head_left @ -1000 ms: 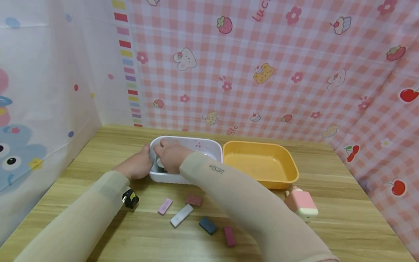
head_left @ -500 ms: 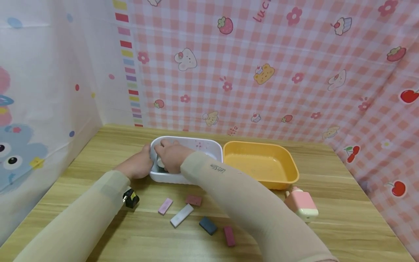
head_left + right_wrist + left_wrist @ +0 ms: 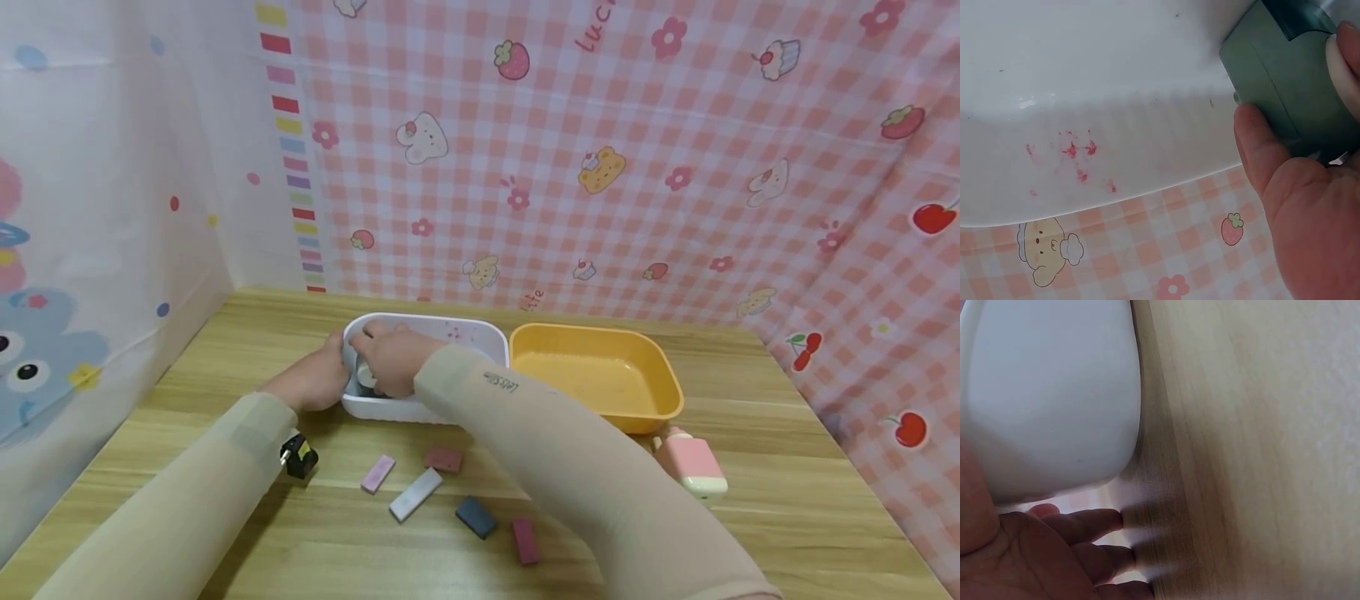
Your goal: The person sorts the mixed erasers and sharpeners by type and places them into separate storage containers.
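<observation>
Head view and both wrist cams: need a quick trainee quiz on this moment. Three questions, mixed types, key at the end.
1. True or false: from the person's side, the yellow tray stands to the right of the white tray.
2. What does the right hand hold?
A) the flat white block
B) the green device
C) the pink-and-cream device
3. Count: how many small flat blocks can be seen on the table in the head view?

Key: 1. True. 2. B, clearest in the right wrist view. 3. Five.
</observation>
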Motion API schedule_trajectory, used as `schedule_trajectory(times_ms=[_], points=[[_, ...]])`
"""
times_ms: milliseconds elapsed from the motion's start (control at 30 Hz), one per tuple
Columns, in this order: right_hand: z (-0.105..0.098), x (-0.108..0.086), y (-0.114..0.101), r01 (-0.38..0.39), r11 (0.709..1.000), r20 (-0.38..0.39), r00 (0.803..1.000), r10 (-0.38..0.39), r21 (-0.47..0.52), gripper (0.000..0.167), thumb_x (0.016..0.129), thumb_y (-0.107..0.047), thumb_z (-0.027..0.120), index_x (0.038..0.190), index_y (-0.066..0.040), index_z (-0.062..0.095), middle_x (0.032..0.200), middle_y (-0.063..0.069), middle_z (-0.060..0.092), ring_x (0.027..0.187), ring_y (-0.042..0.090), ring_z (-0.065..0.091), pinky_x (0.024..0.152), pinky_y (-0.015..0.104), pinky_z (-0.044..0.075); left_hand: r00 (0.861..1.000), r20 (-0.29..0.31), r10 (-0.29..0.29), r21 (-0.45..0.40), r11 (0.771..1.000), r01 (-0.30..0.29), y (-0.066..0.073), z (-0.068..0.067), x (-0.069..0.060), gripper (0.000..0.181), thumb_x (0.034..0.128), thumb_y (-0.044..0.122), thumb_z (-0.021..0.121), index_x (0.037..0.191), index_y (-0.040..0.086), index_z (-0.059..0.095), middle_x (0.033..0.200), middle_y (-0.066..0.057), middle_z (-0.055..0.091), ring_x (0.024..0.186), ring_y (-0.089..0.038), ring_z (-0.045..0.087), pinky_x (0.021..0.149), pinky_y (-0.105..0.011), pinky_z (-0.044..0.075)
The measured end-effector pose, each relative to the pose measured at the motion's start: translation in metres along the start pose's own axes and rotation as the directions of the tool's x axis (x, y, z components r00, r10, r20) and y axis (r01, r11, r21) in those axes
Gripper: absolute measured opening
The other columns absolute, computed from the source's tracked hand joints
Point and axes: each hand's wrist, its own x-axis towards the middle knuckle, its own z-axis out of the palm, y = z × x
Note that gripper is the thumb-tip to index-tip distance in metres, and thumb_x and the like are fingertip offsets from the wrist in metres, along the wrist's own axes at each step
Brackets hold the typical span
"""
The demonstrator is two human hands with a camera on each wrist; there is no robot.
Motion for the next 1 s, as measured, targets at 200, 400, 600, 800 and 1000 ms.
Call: schedule_trajectory(times_ms=[200, 400, 600, 800, 1000], points=[[0.0, -0.004, 0.002, 0.01, 0.999, -0.026, 1.0, -0.009, 0.034, 0.085, 0.105, -0.037, 0.063, 0.17, -0.018, 0.012, 0.177, 0.007, 0.017, 0.149, 0.031, 0.046, 0.124, 0.036, 0.038, 1.0, -0.002, 0.004, 0.005, 1.0, -0.004, 0.0, 0.002, 0.001, 0.067, 0.108, 0.016, 0.029, 0.162, -0.011, 0.0, 0.158, -0.041, 0.036, 0.146, -0.051, 0.041, 0.122, -0.068, 0.029], [-0.005, -0.007, 0.005, 0.002, 0.998, -0.021, 1.0, 0.0, 0.066, 0.091, 0.102, -0.042, 0.066, 0.17, -0.021, 0.009, 0.179, 0.008, 0.008, 0.154, 0.031, 0.041, 0.124, 0.036, 0.039, 1.0, -0.014, 0.003, 0.0, 1.0, -0.003, 0.0, 0.002, 0.002, 0.07, 0.1041, 0.011, 0.033, 0.162, -0.011, 0.001, 0.156, -0.042, 0.038, 0.146, -0.052, 0.042, 0.123, -0.067, 0.029], [-0.017, -0.02, 0.014, -0.004, 0.994, -0.024, 1.0, 0.007, 0.108, 0.09, 0.101, -0.045, 0.067, 0.17, -0.022, 0.012, 0.178, 0.009, 0.01, 0.156, 0.038, 0.036, 0.124, 0.039, 0.039, 0.999, -0.033, 0.019, 0.003, 1.0, -0.019, 0.002, 0.001, -0.001, 0.074, 0.0984, 0.006, 0.04, 0.161, -0.013, 0.004, 0.149, -0.042, 0.046, 0.137, -0.05, 0.05, 0.12, -0.067, 0.033], [-0.026, -0.039, 0.024, -0.011, 0.985, -0.034, 0.999, 0.017, 0.172, 0.085, 0.102, -0.045, 0.066, 0.168, -0.019, 0.02, 0.178, 0.012, 0.012, 0.157, 0.035, 0.035, 0.127, 0.041, 0.034, 0.999, -0.038, 0.018, -0.008, 1.0, -0.018, 0.002, 0.002, -0.002, 0.074, 0.0971, 0.006, 0.042, 0.16, -0.012, 0.007, 0.147, -0.041, 0.048, 0.132, -0.047, 0.052, 0.119, -0.067, 0.034], [-0.034, -0.066, 0.037, -0.006, 0.979, -0.047, 0.999, 0.016, 0.202, 0.079, 0.104, -0.044, 0.064, 0.167, -0.017, 0.025, 0.178, 0.013, 0.007, 0.161, 0.029, 0.027, 0.127, 0.041, 0.034, 0.999, -0.034, 0.006, -0.021, 1.0, -0.006, 0.0, 0.003, 0.001, 0.076, 0.0956, 0.003, 0.042, 0.161, -0.012, 0.006, 0.151, -0.043, 0.043, 0.139, -0.052, 0.047, 0.121, -0.069, 0.029]])
